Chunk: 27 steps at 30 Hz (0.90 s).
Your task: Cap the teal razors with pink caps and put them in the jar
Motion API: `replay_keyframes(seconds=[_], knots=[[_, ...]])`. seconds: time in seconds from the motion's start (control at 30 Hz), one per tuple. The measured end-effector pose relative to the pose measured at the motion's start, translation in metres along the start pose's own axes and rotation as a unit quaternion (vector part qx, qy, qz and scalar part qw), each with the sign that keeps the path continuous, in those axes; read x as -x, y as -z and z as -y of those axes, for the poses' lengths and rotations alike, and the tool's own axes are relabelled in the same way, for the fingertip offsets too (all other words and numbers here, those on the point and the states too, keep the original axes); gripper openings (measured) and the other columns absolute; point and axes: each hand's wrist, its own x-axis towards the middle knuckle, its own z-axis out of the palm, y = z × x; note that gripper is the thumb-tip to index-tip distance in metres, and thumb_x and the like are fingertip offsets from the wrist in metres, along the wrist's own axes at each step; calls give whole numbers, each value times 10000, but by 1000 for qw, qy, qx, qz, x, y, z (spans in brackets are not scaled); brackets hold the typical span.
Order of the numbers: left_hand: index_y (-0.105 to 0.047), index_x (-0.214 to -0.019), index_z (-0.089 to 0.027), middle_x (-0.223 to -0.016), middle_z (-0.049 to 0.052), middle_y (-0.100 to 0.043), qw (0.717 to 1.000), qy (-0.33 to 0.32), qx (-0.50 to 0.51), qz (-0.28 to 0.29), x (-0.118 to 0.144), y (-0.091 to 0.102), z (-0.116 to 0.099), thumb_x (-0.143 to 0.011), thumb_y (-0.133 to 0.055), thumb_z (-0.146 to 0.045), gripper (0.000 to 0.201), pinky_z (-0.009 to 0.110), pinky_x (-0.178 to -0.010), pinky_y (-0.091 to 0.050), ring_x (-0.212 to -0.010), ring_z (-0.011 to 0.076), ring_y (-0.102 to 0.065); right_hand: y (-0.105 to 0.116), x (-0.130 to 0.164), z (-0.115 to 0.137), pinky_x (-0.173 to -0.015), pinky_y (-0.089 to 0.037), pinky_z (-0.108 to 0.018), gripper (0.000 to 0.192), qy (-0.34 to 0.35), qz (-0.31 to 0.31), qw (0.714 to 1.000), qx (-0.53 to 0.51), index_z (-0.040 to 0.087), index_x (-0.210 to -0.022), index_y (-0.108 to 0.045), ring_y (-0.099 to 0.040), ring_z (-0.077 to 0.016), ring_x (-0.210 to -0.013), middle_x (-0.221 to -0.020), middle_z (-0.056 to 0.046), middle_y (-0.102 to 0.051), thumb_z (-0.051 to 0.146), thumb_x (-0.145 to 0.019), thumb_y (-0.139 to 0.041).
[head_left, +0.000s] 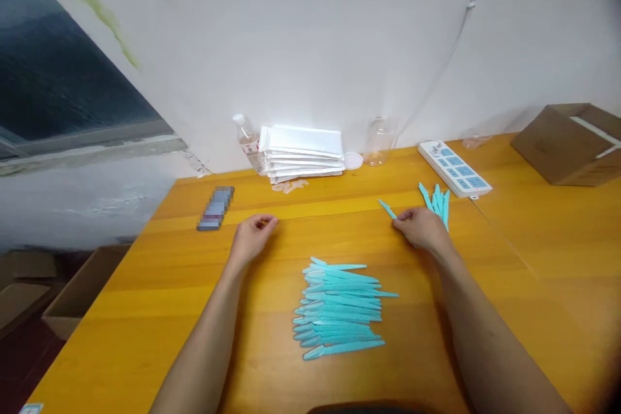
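Bright even light, soft shadows, warped edges, corners perhaps slightly vignetted

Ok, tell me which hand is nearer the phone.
Left. The left hand rests on the table just right of the phone; the right hand is far across, by the loose blue sticks.

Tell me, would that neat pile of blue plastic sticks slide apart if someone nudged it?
Probably. The blue plastic sticks are thin, smooth and merely laid side by side on the glossy wooden table, so a nudge would likely scatter them. Each looks light and fairly stiff; the right hand pinches one by its end.
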Motion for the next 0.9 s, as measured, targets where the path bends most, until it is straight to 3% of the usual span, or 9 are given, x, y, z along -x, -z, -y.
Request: replay_keyframes(seconds=[0.03, 0.17, 0.23, 0.33, 0.47, 0.6, 0.77, 0.9], knots=[[-750, -1032, -182, -932, 73, -765, 998, -3, -66, -5, -23, -1, 4, -897, -557, -469, 370, 295, -745, -522, -804, 211, -686, -2, 2, 4, -555, -415, -275, 197, 16, 10, 1000, -21, 193, -772, -739, -653, -205, -636, -689, -69, -718, 350, -737, -625], [-732, -1156, -208, -1235, 95, -689, 990, -48, -132, -9, -94, -10, 6, -891, -551, -287, 330, 340, -937, -481, -998, 240, -674, -7, 12, 21, -563, -436, -250, 190, 92, 59, 982, -156, 185, -751, -687, -638, -175, -658, -737, -58, -725, 363, -775, -626], [-743, -1133, -239, -1284, 84, -654, 985, -75, -153, 5, -111, -15, 4, -884, -559, -274, 311, 348, -980, -457, -1075, 259, -648, -10, 17, 29, -585, -464, -245, 219, 103, 126, 951, -264, 185, -777, -666, -633, -160, -663, -751, -50, -719, 402, -787, -640], [-757, -1027, -237, -1190, 98, -668, 980, -92, -177, 18, -116, -17, 5, -892, -562, -323, 251, 353, -957, -460, -1091, 284, -631, -17, 22, 39, -575, -460, -230, 282, 92, 240, 889, -380, 177, -830, -649, -610, -125, -623, -764, -38, -708, 449, -771, -697], [-702, -956, -190, -1030, 113, -681, 977, -98, -186, 37, -100, -17, 13, -913, -542, -375, 248, 332, -877, -480, -969, 254, -648, -27, 23, 46, -532, -403, -211, 368, 105, 309, 846, -423, 162, -876, -650, -567, -90, -586, -815, -34, -706, 488, -743, -756], [-634, -942, -182, -936, 93, -687, 981, -109, -140, 72, -72, -18, 17, -933, -514, -440, 285, 313, -791, -490, -853, 216, -644, -35, 24, 48, -558, -409, -216, 399, 125, 332, 826, -438, 154, -887, -658, -532, -81, -580, -783, -15, -684, 511, -743, -764], [-629, -945, -180, -915, 66, -698, 983, -95, 81, 133, -22, -16, -4, -894, -588, -534, 360, 293, -755, -487, -808, 183, -628, -39, 28, 48, -572, -399, -215, 380, 156, 326, 826, -432, 150, -903, -669, -527, -85, -613, -787, -15, -678, 503, -783, -741], [-702, -1003, -157, -929, 66, -720, 940, -18, 266, 213, 16, -25, -29, -805, -714, -552, 442, 256, -701, -466, -748, 144, -606, -39, 31, 50, -568, -390, -221, 384, 167, 332, 825, -426, 150, -893, -674, -513, -81, -597, -771, -10, -673, 511, -783, -740]])
